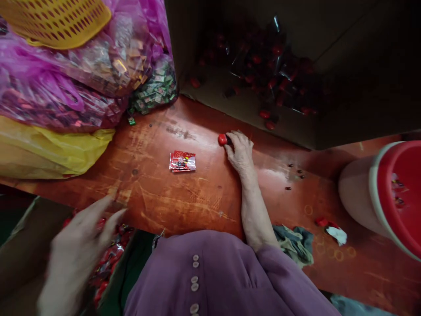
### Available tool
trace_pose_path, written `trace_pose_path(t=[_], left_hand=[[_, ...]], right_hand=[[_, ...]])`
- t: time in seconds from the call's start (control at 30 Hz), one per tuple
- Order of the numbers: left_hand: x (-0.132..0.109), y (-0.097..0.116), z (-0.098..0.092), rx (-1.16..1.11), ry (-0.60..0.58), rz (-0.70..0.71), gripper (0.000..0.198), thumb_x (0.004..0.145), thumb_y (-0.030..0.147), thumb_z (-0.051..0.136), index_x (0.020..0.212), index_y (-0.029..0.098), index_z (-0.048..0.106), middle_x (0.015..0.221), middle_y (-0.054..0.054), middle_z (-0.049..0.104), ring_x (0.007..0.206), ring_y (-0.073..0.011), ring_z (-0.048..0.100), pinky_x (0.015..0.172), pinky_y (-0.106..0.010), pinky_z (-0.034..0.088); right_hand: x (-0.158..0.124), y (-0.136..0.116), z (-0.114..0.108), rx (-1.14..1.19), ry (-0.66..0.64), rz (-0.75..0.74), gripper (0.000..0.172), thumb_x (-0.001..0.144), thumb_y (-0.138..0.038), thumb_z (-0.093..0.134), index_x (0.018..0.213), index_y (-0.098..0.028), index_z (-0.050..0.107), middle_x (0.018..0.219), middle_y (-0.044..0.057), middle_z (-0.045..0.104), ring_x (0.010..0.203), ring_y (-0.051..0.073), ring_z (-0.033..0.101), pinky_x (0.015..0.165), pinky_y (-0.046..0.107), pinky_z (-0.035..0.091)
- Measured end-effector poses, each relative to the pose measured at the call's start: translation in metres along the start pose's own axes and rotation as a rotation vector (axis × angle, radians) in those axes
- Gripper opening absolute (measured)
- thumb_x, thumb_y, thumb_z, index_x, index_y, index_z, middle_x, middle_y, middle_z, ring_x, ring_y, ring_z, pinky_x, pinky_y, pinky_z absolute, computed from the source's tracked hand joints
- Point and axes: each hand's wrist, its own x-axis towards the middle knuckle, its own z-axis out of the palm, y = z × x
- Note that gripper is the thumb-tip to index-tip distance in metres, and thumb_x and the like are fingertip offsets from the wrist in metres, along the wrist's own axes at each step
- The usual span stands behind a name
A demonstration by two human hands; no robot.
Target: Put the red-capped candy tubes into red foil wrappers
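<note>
My right hand (241, 151) rests on the orange-brown tabletop, thumb and fingers closed round a small red-topped piece (222, 139) with a dark part under the fingers. To its left lie red printed packets (183, 161), overlapping, on the table. My left hand (82, 245), smeared by motion, hovers over an open cardboard box (19, 254) at the lower left, fingers stretched and apart with nothing visible in them. Below that hand, shiny red wrapped packets (113, 259) fill the box. A large dark carton (305, 127) beyond my right hand holds several similar red-topped pieces (265, 114).
Plastic bags of small packets (95, 66) are piled at the left under a yellow basket (66, 22). A red-lidded bucket (358, 184) stands at the right. A crumpled cloth (296, 243), rubber bands (338, 254) and small dark beads (300, 171) lie on the table.
</note>
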Motion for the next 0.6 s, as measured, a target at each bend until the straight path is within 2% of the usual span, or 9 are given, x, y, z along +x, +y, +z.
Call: trace_pose_path(t=[0.07, 0.13, 0.2, 0.27, 0.4, 0.53, 0.6], left_hand=[[0.038, 0.028, 0.037, 0.080, 0.000, 0.177, 0.057, 0.087, 0.026, 0.067, 0.142, 0.028, 0.050, 0.134, -0.010, 0.065, 0.109, -0.0273, 0.069, 0.095, -0.040, 0.057], [0.069, 0.045, 0.072, 0.067, -0.038, 0.323, 0.058, 0.090, 0.023, 0.062, 0.145, 0.020, 0.044, 0.145, -0.017, 0.054, 0.127, -0.0291, 0.059, 0.104, -0.042, 0.053], [0.090, 0.051, 0.101, 0.047, -0.074, 0.404, 0.054, 0.093, 0.023, 0.059, 0.144, 0.012, 0.045, 0.147, -0.022, 0.050, 0.136, -0.0310, 0.051, 0.110, -0.045, 0.049], [0.102, 0.050, 0.121, 0.024, -0.099, 0.441, 0.046, 0.094, 0.023, 0.056, 0.138, 0.010, 0.051, 0.145, -0.023, 0.052, 0.137, -0.0312, 0.050, 0.111, -0.047, 0.047], [0.106, 0.041, 0.137, -0.028, -0.089, 0.463, 0.034, 0.096, 0.023, 0.054, 0.128, 0.015, 0.060, 0.137, -0.017, 0.061, 0.133, -0.0287, 0.055, 0.110, -0.047, 0.048], [0.102, 0.036, 0.135, -0.035, -0.059, 0.509, 0.036, 0.093, 0.013, 0.054, 0.125, 0.023, 0.064, 0.137, -0.012, 0.063, 0.135, -0.0270, 0.053, 0.111, -0.048, 0.045], [0.100, 0.036, 0.134, -0.047, -0.030, 0.501, 0.036, 0.090, 0.010, 0.056, 0.120, 0.027, 0.067, 0.133, -0.010, 0.066, 0.131, -0.0261, 0.056, 0.107, -0.047, 0.047]], right_hand=[[0.000, -0.001, 0.004, -0.005, 0.007, 0.004, 0.034, 0.094, -0.028, 0.053, 0.126, -0.021, 0.061, 0.133, 0.014, 0.063, 0.126, 0.032, 0.053, 0.101, 0.051, 0.040], [-0.003, -0.002, 0.006, -0.020, 0.022, -0.001, 0.032, 0.096, -0.032, 0.053, 0.124, -0.021, 0.063, 0.128, 0.013, 0.065, 0.119, 0.030, 0.055, 0.099, 0.048, 0.040], [-0.007, -0.003, 0.007, -0.029, 0.033, -0.016, 0.032, 0.097, -0.035, 0.053, 0.123, -0.020, 0.064, 0.124, 0.013, 0.066, 0.115, 0.029, 0.057, 0.097, 0.046, 0.041], [-0.011, -0.004, 0.008, -0.023, 0.041, -0.024, 0.031, 0.098, -0.038, 0.052, 0.120, -0.020, 0.065, 0.119, 0.013, 0.068, 0.111, 0.027, 0.058, 0.095, 0.044, 0.042], [-0.018, -0.003, 0.009, 0.082, 0.058, 0.007, 0.030, 0.099, -0.039, 0.048, 0.114, -0.020, 0.067, 0.109, 0.011, 0.072, 0.102, 0.025, 0.062, 0.092, 0.043, 0.045], [-0.021, -0.005, 0.010, 0.395, 0.133, 0.021, 0.030, 0.099, -0.034, 0.047, 0.120, -0.023, 0.065, 0.117, 0.010, 0.071, 0.107, 0.024, 0.065, 0.098, 0.045, 0.049], [-0.022, -0.007, 0.010, 0.561, 0.157, 0.040, 0.029, 0.098, -0.034, 0.049, 0.120, -0.026, 0.065, 0.121, 0.008, 0.070, 0.112, 0.023, 0.064, 0.104, 0.046, 0.048]])
